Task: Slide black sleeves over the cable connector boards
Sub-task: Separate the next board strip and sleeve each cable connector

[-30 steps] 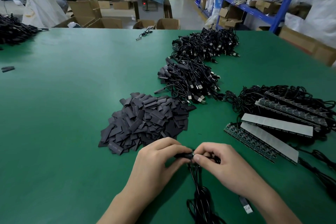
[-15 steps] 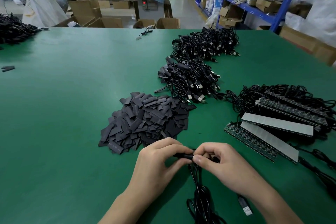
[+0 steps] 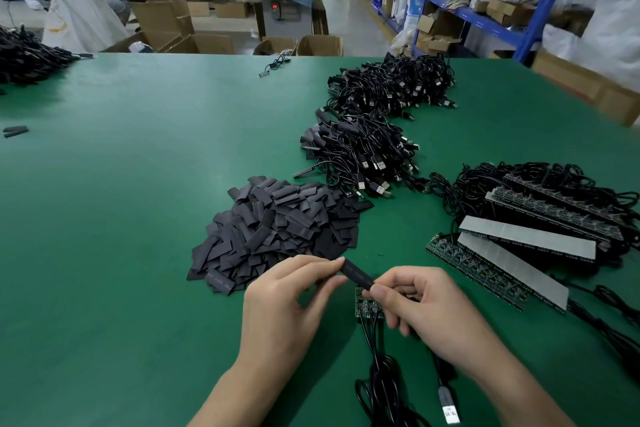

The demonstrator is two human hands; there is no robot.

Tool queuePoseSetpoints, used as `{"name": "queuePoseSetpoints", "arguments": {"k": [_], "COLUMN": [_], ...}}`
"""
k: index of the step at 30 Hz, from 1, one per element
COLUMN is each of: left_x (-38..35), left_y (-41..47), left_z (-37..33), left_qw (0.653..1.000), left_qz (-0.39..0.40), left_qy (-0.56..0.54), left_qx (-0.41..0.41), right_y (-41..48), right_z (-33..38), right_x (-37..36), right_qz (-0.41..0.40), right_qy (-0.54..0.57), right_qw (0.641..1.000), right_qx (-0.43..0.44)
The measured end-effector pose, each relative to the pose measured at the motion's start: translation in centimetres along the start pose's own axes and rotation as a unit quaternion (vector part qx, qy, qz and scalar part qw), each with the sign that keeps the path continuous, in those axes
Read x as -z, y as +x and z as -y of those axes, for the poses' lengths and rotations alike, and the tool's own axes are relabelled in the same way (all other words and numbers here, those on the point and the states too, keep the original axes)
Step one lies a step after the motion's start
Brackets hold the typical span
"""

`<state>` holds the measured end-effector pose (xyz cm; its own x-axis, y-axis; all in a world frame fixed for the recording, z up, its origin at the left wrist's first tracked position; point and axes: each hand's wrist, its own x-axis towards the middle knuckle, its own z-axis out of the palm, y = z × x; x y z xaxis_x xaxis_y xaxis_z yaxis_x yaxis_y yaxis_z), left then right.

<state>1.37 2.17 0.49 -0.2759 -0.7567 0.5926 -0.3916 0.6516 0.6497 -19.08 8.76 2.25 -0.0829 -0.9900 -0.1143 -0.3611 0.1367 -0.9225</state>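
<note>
Holding one black sleeve [image 3: 357,276] pinched at its ends between the left hand [image 3: 284,302] and the right hand [image 3: 426,305], just above a small connector board [image 3: 367,307] with black cable [image 3: 375,350] trailing across the green tabletop [image 3: 138,218].

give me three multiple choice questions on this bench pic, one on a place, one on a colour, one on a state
1. Where does the sleeve pile lie?
A) on the table, beyond the left hand and right hand
B) on a shelf
C) in a box

2. What colour is the table?
A) white
B) green
C) red

3. What state is the connector board in?
A) uncovered
B) fully sleeved
C) snapped in half

Answers:
1 A, the pile sits just past both hands.
2 B, the surface is green throughout.
3 A, both hands pinch a black sleeve above it and its components show.
</note>
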Motion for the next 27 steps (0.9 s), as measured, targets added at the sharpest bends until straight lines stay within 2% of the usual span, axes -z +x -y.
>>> {"name": "queuePoseSetpoints", "arguments": {"k": [6,9,11,13,15,17,19,22,25,27], "left_x": [-0.1,-0.1,-0.1,-0.2,-0.3,-0.4,-0.4,-0.2,-0.3,-0.3], "left_y": [0.1,0.0,-0.1,0.0,0.2,0.3,0.5,0.6,0.6,0.6], "left_z": [0.3,0.2,-0.1,-0.4,-0.6,-0.7,-0.7,-0.5,-0.3,-0.2], "left_qw": [0.998,0.998,1.000,0.988,0.949,0.905,0.868,0.840,0.837,0.855], "left_qz": [0.010,0.018,0.023,0.031,0.052,0.058,0.049,0.017,0.009,0.023], "left_qy": [0.035,0.032,-0.012,-0.104,-0.219,-0.318,-0.385,-0.426,-0.431,-0.408], "left_qx": [-0.048,-0.043,0.003,0.108,0.219,0.277,0.308,0.337,0.337,0.319], "right_y": [0.1,0.2,0.2,0.1,0.0,-0.2,-0.3,-0.4,-0.4,-0.5], "right_z": [-0.2,-0.2,-0.1,0.1,0.3,0.5,0.4,0.2,-0.1,-0.1], "right_x": [-0.1,-0.1,-0.2,-0.3,-0.4,-0.4,0.3,1.9,2.4,2.3], "right_qz": [-0.014,-0.023,-0.030,-0.034,-0.026,-0.010,0.002,0.017,0.038,0.033], "right_qy": [0.017,0.025,0.020,0.011,0.001,-0.005,-0.014,-0.029,-0.058,-0.063], "right_qw": [1.000,0.999,0.999,0.999,0.999,0.999,0.999,0.999,0.997,0.997], "right_qx": [0.000,0.004,0.010,0.021,0.033,0.040,0.041,0.031,0.022,0.026]}}
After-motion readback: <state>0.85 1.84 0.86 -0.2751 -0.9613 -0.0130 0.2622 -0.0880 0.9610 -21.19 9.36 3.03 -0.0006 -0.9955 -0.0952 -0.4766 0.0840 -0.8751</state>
